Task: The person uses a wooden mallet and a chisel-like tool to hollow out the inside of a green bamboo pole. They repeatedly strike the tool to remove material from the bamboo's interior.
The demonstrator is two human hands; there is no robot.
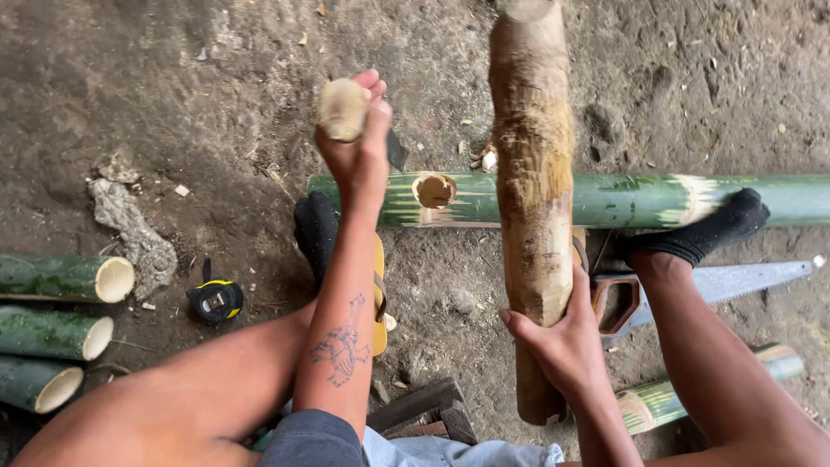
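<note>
Lying across the dirt floor [173, 104], a long green bamboo pole [640, 201] is pinned under two black-socked feet, and a round notch [433, 190] has been cut into its upper side. A thick brown wooden post [533, 173] crosses over the pole, running away from the person; its far end leaves the top of the view. The right hand [566, 342] is wrapped around the near part of the post, holding it steady. The left hand [356, 138] is raised above the pole with its fingers closed on a pale wooden handle [342, 110], and a dark blade [397, 150] shows just below the fist, near the notch.

The work looks like shaping the notch, with the post held by for sizing; that is a judgement. The next move would call for a controlled stroke at the notch's edge while the feet keep the pole from rolling.

A handsaw [718, 281] lies beside the right foot. Three short cut bamboo sections [60, 278] lie at the left edge, a crumpled rag [130, 225] near them. A small yellow-and-black tape measure [215, 300] sits on the ground just beside the left knee.
</note>
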